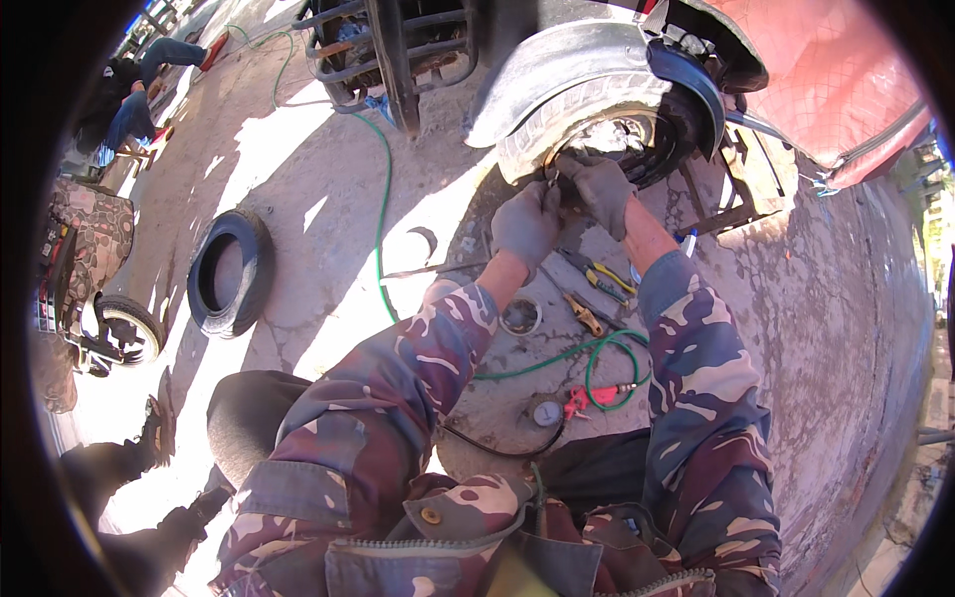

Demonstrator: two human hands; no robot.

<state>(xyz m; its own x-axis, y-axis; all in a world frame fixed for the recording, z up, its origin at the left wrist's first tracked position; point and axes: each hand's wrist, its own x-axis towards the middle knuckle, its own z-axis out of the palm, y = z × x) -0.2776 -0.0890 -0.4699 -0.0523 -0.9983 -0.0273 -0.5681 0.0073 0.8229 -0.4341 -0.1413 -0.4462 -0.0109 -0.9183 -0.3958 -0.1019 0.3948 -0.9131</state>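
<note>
While the left hand [525, 223] curls, the right hand [600, 191] touches the wheel [625, 137].

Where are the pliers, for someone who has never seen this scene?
Start at the wheel under the silvery fender, at the top. Just below the right hand, the pliers lie on the ground. Two yellow-and-black handles set them apart from the orange-handled tool beside them.

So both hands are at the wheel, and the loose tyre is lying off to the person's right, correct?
Not quite: the loose tyre is lying off to the left, as the head view shows. The left hand and right hand are indeed at the wheel.
</note>
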